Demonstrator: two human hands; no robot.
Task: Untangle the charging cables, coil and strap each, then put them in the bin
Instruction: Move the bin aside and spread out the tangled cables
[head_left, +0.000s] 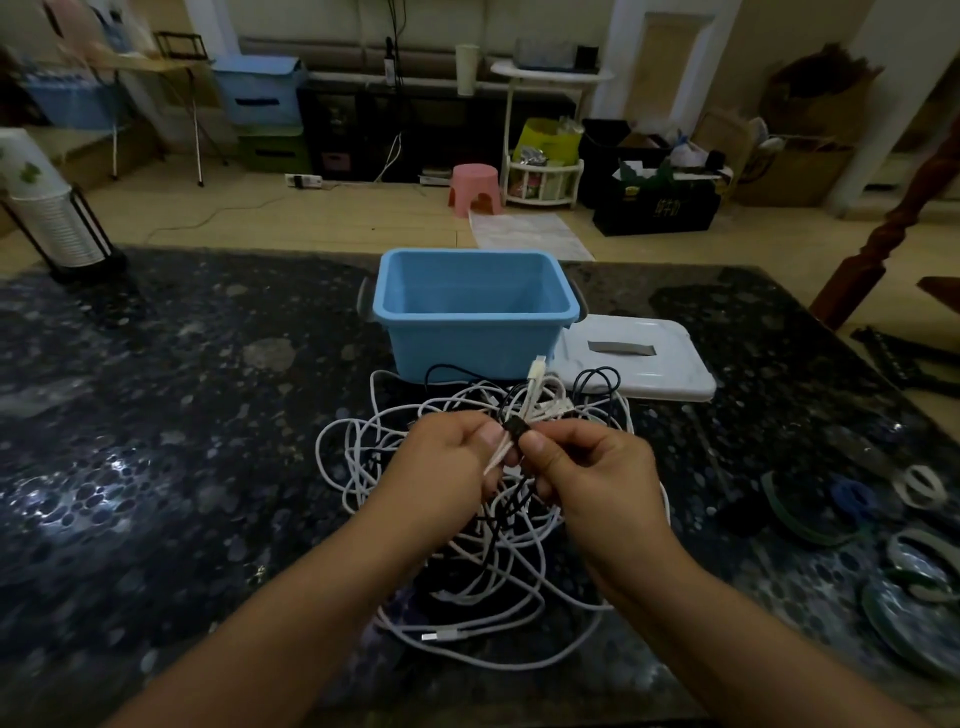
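A tangle of white and black charging cables (452, 566) lies on the dark speckled table, just in front of an open blue bin (475, 317) with nothing visible inside. My left hand (449, 465) and my right hand (587, 465) meet above the pile. Both pinch a small bundle of white cable (535, 389) that sticks up between them, with a black strap (515, 429) around it. A white plug points up from the bundle. Cable loops under my hands are partly hidden.
The bin's white lid (644, 364) lies flat to the right of the bin. Several tape rolls and rings (919, 486) sit at the table's right edge. A stack of paper cups in a black holder (47, 208) stands at the far left.
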